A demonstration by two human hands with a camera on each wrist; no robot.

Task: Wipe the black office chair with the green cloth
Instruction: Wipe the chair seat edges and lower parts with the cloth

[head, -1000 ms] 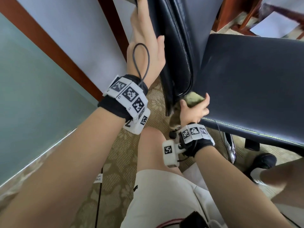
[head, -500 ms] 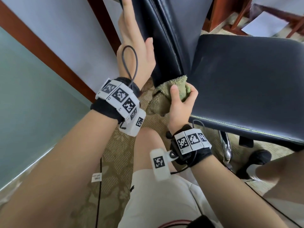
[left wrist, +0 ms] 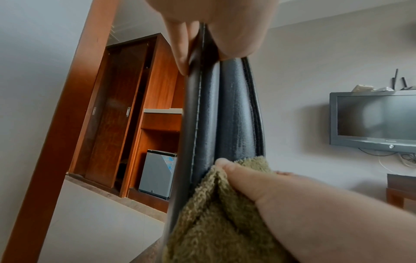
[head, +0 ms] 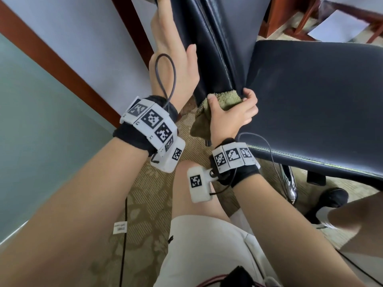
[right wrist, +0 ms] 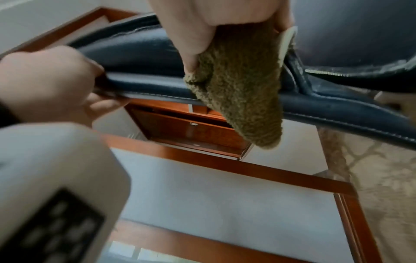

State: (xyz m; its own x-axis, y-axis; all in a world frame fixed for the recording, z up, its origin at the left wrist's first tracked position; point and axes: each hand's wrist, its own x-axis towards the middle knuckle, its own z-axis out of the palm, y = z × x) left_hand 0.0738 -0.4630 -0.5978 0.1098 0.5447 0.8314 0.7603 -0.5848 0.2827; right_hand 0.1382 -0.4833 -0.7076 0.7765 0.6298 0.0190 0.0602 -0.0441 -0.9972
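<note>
In left wrist view, television (left wrist: 373, 122), head misses

Patterned carpet (head: 149, 206), pale wall w/ wood trim (head: 68, 73), wall TV (left wrist: 373, 121), mini fridge (left wrist: 156, 176).

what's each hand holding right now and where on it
The right hand grips the bunched green cloth around its upper part, lower end hanging free. The left hand clasps the side edge of the chair backrest.
</note>
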